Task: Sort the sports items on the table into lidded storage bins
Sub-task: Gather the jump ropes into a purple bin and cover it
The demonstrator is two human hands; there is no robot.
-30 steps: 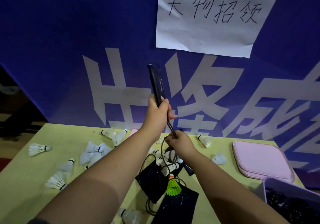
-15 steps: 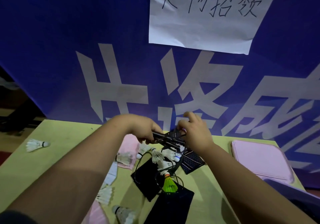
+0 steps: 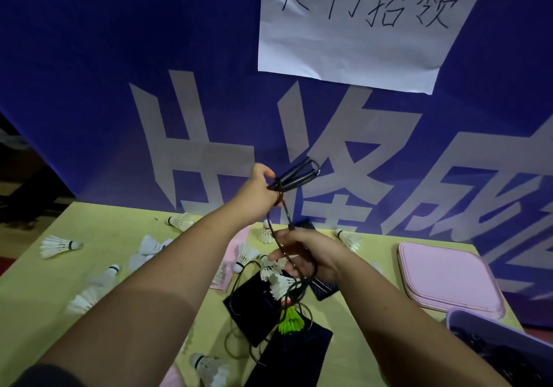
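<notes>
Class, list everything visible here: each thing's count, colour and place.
Table: one, yellow-green.
Banner: one, blue, behind table.
Paper sign: one, white, on banner.
Jump rope: one, black, handles raised, cord trailing to table.
White shuttlecocks: at least ten, scattered over table.
Dark pouches: about three, table centre.
Green shuttlecock: one, on the pouches.
Pink lids: a stack, table's right end.
Purple bin: one, lower right.
Left hand: grips the handles.
Right hand: holds the cord.
</notes>
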